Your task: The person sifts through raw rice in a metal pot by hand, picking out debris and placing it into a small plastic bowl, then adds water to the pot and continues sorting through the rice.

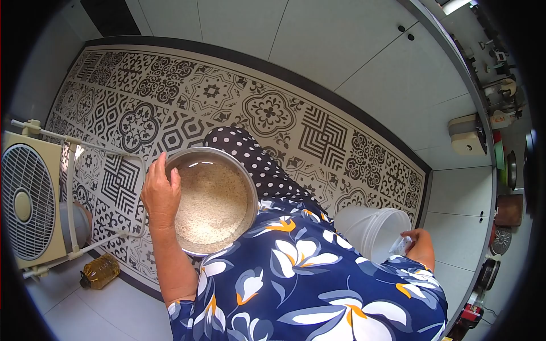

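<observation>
A round metal pot (252,187) with pale rice grains (207,199) in it sits in front of my body, against the polka-dot trousers. My left hand (162,190) is closed on the pot's left rim, thumb toward the inside. Off to my right stands a white plastic bucket (355,223), its mouth facing me. My right hand (420,243) is at the bucket's mouth, closed around a small clear, plastic-looking thing (401,245). The sleeve and the bucket hide part of that hand, and the held thing's exact kind does not show.
A beige box fan (29,199) on a white tubular frame stands at the left. Near it on the floor lies a bottle of yellow oil (101,270). Patterned mat (210,91) covers the floor. White cabinets (364,51) line the far side; a counter with kitchenware runs along the right.
</observation>
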Demonstrator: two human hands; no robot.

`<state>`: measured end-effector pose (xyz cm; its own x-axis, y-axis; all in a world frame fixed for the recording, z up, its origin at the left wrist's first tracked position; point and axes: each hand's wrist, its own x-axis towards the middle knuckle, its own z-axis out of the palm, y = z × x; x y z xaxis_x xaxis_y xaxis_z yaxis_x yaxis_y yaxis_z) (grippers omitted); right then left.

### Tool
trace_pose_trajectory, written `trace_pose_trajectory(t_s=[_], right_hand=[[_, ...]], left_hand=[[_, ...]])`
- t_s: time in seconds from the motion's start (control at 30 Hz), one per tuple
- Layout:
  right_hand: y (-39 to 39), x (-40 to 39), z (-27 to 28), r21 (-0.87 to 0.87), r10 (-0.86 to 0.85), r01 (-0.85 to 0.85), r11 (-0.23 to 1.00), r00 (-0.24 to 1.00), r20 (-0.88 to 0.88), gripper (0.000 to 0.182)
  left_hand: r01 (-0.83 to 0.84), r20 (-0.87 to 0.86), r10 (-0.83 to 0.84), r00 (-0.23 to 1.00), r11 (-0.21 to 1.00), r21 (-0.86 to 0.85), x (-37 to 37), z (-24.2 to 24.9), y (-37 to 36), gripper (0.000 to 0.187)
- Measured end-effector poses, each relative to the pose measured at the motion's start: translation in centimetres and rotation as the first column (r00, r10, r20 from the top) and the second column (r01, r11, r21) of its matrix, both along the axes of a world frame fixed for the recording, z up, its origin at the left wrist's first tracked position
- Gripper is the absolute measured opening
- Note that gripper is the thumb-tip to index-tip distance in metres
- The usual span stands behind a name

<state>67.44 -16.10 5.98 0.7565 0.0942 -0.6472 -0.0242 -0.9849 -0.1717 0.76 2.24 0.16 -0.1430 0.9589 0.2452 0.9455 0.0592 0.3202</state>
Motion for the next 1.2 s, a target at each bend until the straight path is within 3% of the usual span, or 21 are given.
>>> trace_pose_trajectory(t_s=[0.1, 0.13, 0.17, 0.23, 0.37, 0.47, 0.57, 0.6, 0.67, 0.83, 0.9, 0.93, 0.97, 1.03, 1.1, 1.17, 1.2], right_hand=[[-1.1, 2.7, -2.2, -0.147, -0.199, 0.189, 0.971, 0.979, -0.053, 0.056], [-1.3, 2.5, -1.9, 0.042, -0.213, 0.217, 0.975, 0.974, -0.079, 0.060], [-1.4, 3.2, -2.1, 0.038, -0.205, 0.209, 0.977, 0.975, -0.084, 0.060], [-1.2, 5.0, -2.8, 0.480, -0.242, 0.399, 0.782, 0.903, -0.355, 0.065], [4.1, 1.8, -3.2, 0.625, -0.101, 0.334, 0.706, 0.920, -0.378, 0.065], [10.0, -1.7, -6.2, 0.734, 0.125, 0.364, 0.573, 0.847, -0.517, 0.057], [16.9, -8.8, -8.4, 0.751, 0.428, 0.335, 0.570, 0.658, -0.619, 0.052], [19.0, -11.6, -9.0, 0.760, 0.493, 0.325, 0.563, 0.606, -0.625, 0.052], [22.7, -17.5, -9.8, 0.766, 0.607, 0.336, 0.547, 0.471, -0.640, 0.054], [27.5, -32.2, -6.3, 0.761, 0.804, 0.357, 0.541, 0.045, -0.592, 0.054], [26.8, -37.3, -3.8, 0.903, 0.890, 0.138, 0.408, 0.161, -0.426, 0.051], [27.8, -37.1, -4.4, 0.916, 0.948, -0.242, 0.319, 0.062, -0.313, 0.052], [26.6, -39.2, -2.8, 0.960, 0.978, -0.210, 0.187, -0.051, -0.202, 0.053], [24.7, -42.7, -1.4, 0.957, 0.984, -0.286, 0.057, -0.144, -0.102, 0.059], [23.8, -44.6, -1.5, 0.694, 0.935, -0.627, -0.352, -0.261, 0.239, 0.064], [23.0, -46.5, -2.4, 0.453, 0.839, -0.714, -0.534, -0.382, 0.387, 0.068], [22.8, -46.9, -3.5, 0.430, 0.816, -0.704, -0.566, -0.404, 0.413, 0.069]], left_hand=[[0.002, 0.003, -0.003, 1.000, 1.000, 0.008, 0.0, 0.1, 0.0, 0.040], [-0.005, 0.059, 0.004, 0.998, 1.000, 0.011, 0.0, 0.1, 0.0, 0.039], [-0.016, 0.115, 0.014, 0.993, 1.000, 0.014, 0.1, 0.2, 0.0, 0.039], [-0.048, 0.160, 0.048, 0.986, 0.999, -0.001, 0.0, 0.5, -0.1, 0.038], [-0.037, 0.421, -0.024, 0.907, 0.990, 0.136, -0.7, -0.2, 0.2, 0.031], [-0.056, 0.637, -0.022, 0.771, 0.993, 0.102, -1.5, -0.6, 0.4, 0.028], [-0.063, 0.766, -0.042, 0.642, 0.992, 0.108, -2.1, -1.0, 0.7, 0.030], [-0.096, 0.751, -0.006, 0.660, 0.991, 0.092, -2.1, -0.7, 0.5, 0.030], [-0.119, 0.851, 0.051, 0.522, 0.993, 0.013, -2.0, 0.0, 0.4, 0.034], [-0.190, 0.911, 0.096, 0.402, 0.982, -0.020, -2.1, 0.8, 0.0, 0.039], [-0.207, 0.949, 0.110, 0.295, 0.977, -0.049, -2.4, 0.8, 0.0, 0.038], [-0.219, 0.955, 0.106, 0.278, 0.975, -0.045, -2.4, 0.8, 0.0, 0.038], [-0.234, 0.953, 0.118, 0.278, 0.971, -0.052, -2.5, 0.7, 0.1, 0.038], [-0.241, 0.960, 0.128, 0.249, 0.968, -0.067, -2.6, 0.6, 0.2, 0.039], [-0.251, 0.954, 0.147, 0.261, 0.965, -0.080, -2.6, 0.9, 0.3, 0.039], [-0.228, 0.949, 0.151, 0.277, 0.970, -0.088, -2.6, 0.9, 0.5, 0.038], [-0.228, 0.947, 0.158, 0.281, 0.969, -0.094, -2.5, 1.0, 0.5, 0.038]])
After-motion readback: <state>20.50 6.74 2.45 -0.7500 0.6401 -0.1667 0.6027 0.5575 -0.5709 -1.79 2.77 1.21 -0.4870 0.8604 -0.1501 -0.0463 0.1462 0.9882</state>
